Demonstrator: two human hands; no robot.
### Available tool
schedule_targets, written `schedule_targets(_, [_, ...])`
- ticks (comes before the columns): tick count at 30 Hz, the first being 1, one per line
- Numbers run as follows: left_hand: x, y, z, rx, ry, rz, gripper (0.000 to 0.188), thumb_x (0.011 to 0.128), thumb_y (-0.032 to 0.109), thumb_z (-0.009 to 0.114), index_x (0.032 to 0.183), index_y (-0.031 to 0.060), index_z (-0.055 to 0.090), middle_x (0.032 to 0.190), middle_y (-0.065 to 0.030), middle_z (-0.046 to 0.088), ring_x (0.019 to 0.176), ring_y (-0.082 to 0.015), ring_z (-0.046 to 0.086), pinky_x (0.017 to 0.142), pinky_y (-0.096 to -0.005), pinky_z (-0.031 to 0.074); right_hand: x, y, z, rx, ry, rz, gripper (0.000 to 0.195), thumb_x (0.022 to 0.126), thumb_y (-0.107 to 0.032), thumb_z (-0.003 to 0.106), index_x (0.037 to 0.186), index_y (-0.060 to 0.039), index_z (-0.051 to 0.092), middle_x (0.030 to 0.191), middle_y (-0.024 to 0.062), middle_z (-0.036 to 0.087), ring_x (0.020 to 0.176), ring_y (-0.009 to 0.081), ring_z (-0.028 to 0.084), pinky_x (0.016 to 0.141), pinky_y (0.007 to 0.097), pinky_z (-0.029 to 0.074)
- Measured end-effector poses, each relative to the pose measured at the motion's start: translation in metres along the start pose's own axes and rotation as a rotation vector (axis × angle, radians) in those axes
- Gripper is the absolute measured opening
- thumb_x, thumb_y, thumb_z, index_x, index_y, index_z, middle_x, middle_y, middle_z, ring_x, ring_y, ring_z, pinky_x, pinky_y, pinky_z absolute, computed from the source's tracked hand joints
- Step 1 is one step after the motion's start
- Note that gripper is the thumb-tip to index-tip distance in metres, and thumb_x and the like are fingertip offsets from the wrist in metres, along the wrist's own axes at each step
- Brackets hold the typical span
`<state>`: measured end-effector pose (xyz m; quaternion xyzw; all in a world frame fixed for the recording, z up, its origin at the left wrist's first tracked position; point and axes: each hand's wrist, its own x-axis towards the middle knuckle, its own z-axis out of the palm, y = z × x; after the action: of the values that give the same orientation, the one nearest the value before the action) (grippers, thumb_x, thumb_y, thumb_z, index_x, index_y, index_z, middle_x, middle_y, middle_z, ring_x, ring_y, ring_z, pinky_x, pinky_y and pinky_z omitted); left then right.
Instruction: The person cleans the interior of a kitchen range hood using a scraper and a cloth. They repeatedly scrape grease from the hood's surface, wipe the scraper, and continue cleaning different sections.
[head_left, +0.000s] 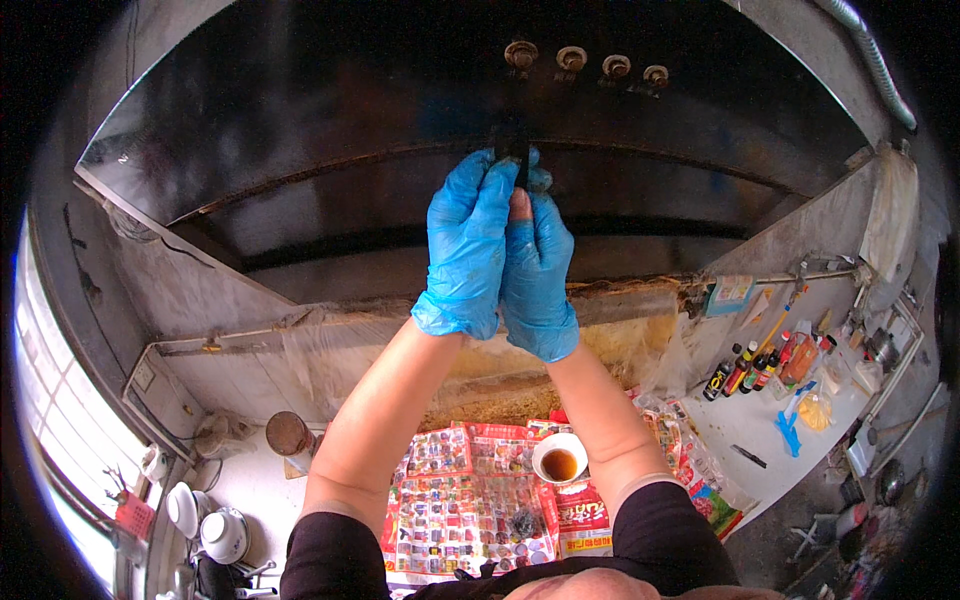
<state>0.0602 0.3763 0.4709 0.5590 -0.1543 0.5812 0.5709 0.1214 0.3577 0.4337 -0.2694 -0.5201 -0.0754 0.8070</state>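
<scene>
Both my hands wear blue disposable gloves and are raised side by side against the black range hood (337, 112). My left hand (469, 232) and my right hand (540, 255) close around a small dark part (512, 146) at the middle of the hood; its shape and kind are hard to tell against the black surface. The right glove is torn at the thumb, whose tip shows bare. Several round knobs (571, 58) sit above the hands. Below, a white bowl (559, 459) of brown liquid stands on printed paper sheets (439, 510), near a dark scouring pad (524, 523).
On the right counter (720, 427) are sauce bottles (741, 369), a blue glove (787, 433) and a black knife-like item (748, 456). At left stand a rusty-topped canister (289, 435) and white bowls (225, 535). A greasy wall (630, 330) lies under the hood.
</scene>
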Motion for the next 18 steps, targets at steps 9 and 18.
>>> schedule_targets(9, [-0.015, -0.026, -0.030, -0.024, 0.085, -0.199, 0.022, 0.094, 0.015, 0.060, 0.113, 0.0034, 0.061, 0.105, -0.0070, 0.066, 0.096, -0.0151, 0.060, 0.085, -0.0280, 0.049, -0.028, 0.022, 0.004, 0.098, 0.020, 0.186, 0.028, 0.103, -0.028, 0.047, 0.102, -0.0032, 0.060, 0.080, 0.0011, 0.059, 0.073, 0.0073, 0.045, 0.062, 0.0260, 0.042])
schedule_targets(18, [0.004, -0.025, -0.031, 0.065, 0.120, -0.149, 0.016, 0.095, 0.011, 0.057, 0.108, 0.0044, 0.063, 0.097, -0.0034, 0.066, 0.086, -0.0099, 0.057, 0.078, -0.0241, 0.049, -0.011, 0.034, 0.013, 0.138, 0.041, 0.187, 0.029, 0.102, -0.029, 0.048, 0.092, -0.0032, 0.057, 0.078, 0.0007, 0.057, 0.073, 0.0075, 0.043, 0.062, 0.0261, 0.041])
